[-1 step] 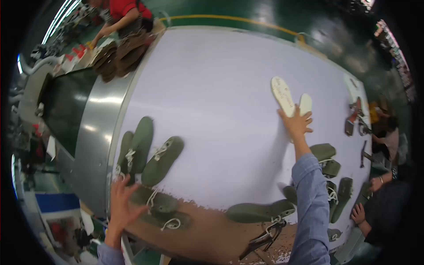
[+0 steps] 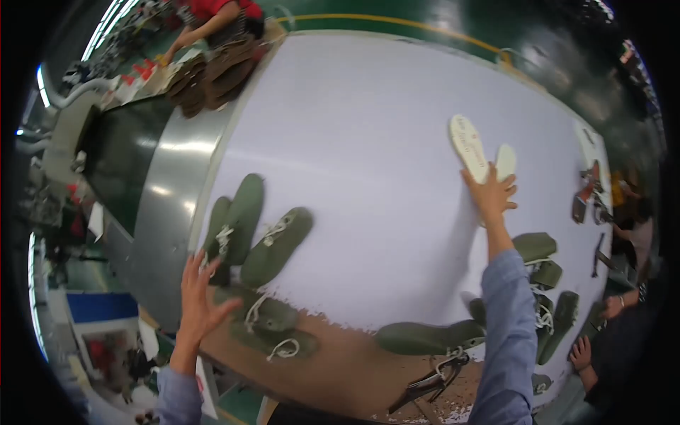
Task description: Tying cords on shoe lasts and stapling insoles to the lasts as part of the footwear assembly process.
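Note:
My right hand [image 2: 491, 195] lies over the lower ends of two cream insoles [image 2: 466, 140], its fingers spread. The left insole carries faint printed marks; the right one [image 2: 506, 161] shows only in part beyond my fingers. My left hand [image 2: 198, 304] is raised at the near left, open, thumb and fingers apart, with nothing in it. Closest to it are several dark green shoe lasts with white cords: one last [image 2: 276, 248] lies aslant, another [image 2: 246, 212] stands beside a third, and a darker pair [image 2: 273, 326] lies by the table's near edge.
More green lasts [image 2: 425, 338] lie along the near and right edges. A black metal tool [image 2: 428, 382] rests at the near edge, a hammer [image 2: 599, 255] on the right. Brown shoe parts [image 2: 228, 71] sit by a co-worker in red at the far left; another person's hand [image 2: 581, 354] is at the right.
The whole view has shifted, so the table and lasts sit slightly right and higher. My left hand's fingers point more upward; my right hand stays on the insoles.

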Motion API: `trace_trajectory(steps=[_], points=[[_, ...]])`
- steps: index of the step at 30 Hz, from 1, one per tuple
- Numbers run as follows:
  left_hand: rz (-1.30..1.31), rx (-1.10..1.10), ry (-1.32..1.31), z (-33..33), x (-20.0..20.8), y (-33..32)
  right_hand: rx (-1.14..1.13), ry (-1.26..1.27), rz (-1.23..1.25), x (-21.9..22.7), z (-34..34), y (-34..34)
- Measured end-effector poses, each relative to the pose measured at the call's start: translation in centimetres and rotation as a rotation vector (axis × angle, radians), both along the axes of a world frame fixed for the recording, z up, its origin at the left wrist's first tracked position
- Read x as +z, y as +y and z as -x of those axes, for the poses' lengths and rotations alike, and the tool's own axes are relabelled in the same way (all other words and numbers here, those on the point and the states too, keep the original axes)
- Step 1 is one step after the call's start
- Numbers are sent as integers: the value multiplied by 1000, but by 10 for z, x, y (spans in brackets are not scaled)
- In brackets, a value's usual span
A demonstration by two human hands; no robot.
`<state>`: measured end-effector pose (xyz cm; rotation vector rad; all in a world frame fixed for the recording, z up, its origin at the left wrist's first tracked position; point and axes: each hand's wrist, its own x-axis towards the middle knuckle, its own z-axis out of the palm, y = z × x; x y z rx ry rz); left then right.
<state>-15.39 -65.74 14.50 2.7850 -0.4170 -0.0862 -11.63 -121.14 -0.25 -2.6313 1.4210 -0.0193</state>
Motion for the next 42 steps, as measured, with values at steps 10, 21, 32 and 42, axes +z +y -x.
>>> trace_trajectory(steps=[10,21,32,42], points=[[-120,67,200,-73,-79,-15,545,-300,-51,-16,96,261],[181,-33,44,18,-66,53,460,-39,-357,49,160,313],[1645,107,736,136,-11,37,649,-508,-958,131,196,471],[1539,190,816,154,-42,116,944,-383,-934,147,210,523]])
